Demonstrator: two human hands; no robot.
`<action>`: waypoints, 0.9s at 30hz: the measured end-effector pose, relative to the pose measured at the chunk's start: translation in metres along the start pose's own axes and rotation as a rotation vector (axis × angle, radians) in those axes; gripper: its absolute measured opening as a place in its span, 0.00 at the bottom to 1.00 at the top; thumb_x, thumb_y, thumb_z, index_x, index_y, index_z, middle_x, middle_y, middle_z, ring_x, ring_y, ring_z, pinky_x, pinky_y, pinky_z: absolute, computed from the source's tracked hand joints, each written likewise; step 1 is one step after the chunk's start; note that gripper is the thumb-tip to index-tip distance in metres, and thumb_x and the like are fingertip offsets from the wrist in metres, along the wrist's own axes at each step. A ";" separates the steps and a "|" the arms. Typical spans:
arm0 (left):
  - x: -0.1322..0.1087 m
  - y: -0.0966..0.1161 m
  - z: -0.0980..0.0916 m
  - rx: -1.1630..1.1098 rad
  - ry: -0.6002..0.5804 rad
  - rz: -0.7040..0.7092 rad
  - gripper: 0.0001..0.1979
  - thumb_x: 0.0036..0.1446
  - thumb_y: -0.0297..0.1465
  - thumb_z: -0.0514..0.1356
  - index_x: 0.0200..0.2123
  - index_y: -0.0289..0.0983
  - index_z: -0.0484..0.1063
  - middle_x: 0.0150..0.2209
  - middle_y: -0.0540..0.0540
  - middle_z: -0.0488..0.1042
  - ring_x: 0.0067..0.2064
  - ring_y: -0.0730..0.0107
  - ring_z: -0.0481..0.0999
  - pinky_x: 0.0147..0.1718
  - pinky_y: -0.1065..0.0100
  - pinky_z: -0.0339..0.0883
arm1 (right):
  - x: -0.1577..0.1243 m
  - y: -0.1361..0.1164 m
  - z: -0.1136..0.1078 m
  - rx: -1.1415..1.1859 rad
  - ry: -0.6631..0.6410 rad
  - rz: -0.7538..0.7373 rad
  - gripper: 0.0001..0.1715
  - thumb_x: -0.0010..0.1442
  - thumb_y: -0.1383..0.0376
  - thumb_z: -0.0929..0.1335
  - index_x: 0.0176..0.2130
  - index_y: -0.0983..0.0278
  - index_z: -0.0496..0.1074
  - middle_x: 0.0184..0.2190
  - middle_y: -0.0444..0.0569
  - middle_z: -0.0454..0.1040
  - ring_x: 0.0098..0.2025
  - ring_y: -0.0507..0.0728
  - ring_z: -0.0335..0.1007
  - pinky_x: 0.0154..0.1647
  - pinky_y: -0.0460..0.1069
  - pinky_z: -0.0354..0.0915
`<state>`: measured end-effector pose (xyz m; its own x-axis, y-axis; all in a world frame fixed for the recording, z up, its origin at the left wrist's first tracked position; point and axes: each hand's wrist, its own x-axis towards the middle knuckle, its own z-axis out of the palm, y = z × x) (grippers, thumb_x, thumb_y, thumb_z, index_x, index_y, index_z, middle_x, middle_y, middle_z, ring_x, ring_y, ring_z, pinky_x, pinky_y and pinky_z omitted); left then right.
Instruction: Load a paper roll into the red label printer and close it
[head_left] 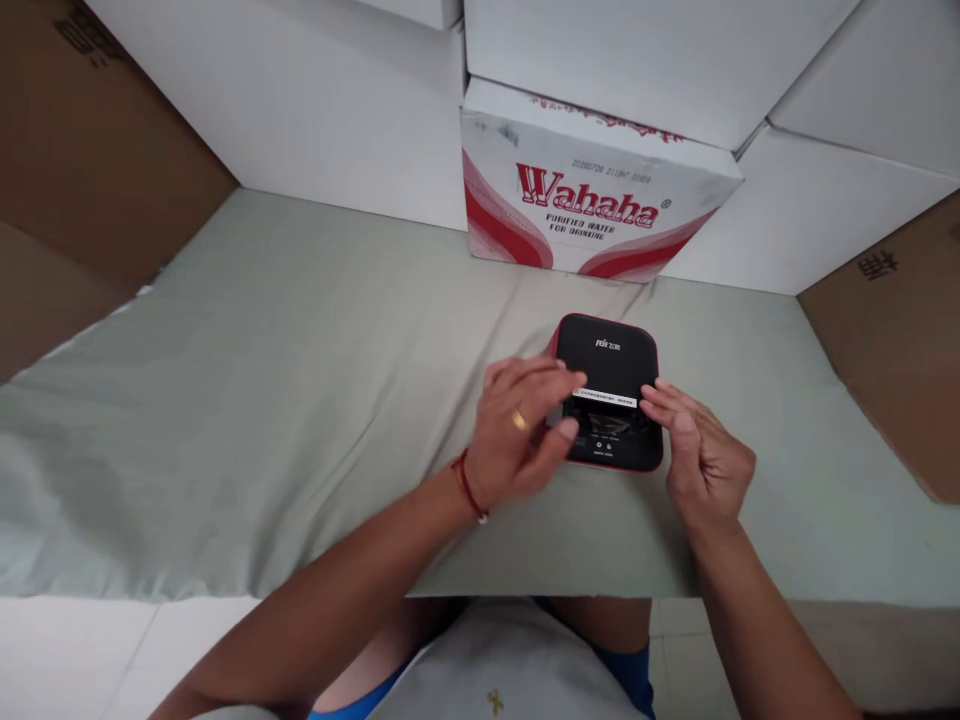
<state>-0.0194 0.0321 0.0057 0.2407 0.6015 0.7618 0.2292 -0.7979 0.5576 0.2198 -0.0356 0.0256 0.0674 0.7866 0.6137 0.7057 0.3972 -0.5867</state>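
Observation:
A black device with red edges and rounded corners (609, 365) lies on the green cloth. Near its front edge are small round marks, and a white label strip crosses its middle above a dark recess. My left hand (517, 430), with a gold ring and a red bracelet, is at the device's left side, fingers apart, its fingertips over the surface. At the right edge is my right hand (701, 455), fingers apart and fingertips by the end of the label strip. Neither hand has anything in its grasp.
Behind the device stands a Wahaha water carton (592, 200) against large white boxes (337, 110). Brown cardboard boxes flank the cloth at left (90, 170) and right (900, 330). The green cloth (225, 400) ends in front of my lap.

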 end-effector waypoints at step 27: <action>-0.016 -0.062 0.024 -0.816 -0.207 -0.569 0.58 0.57 0.55 0.72 0.82 0.59 0.43 0.85 0.47 0.46 0.86 0.47 0.48 0.82 0.36 0.50 | -0.045 -0.037 -0.003 -0.185 -0.070 -0.155 0.24 0.74 0.65 0.67 0.63 0.49 0.82 0.48 0.47 0.88 0.48 0.65 0.76 0.47 0.63 0.68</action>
<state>-0.0153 0.0732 -0.0490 0.4733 0.8340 0.2838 -0.3340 -0.1282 0.9338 0.1930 -0.0874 0.0209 -0.0961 0.7564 0.6470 0.8212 0.4275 -0.3779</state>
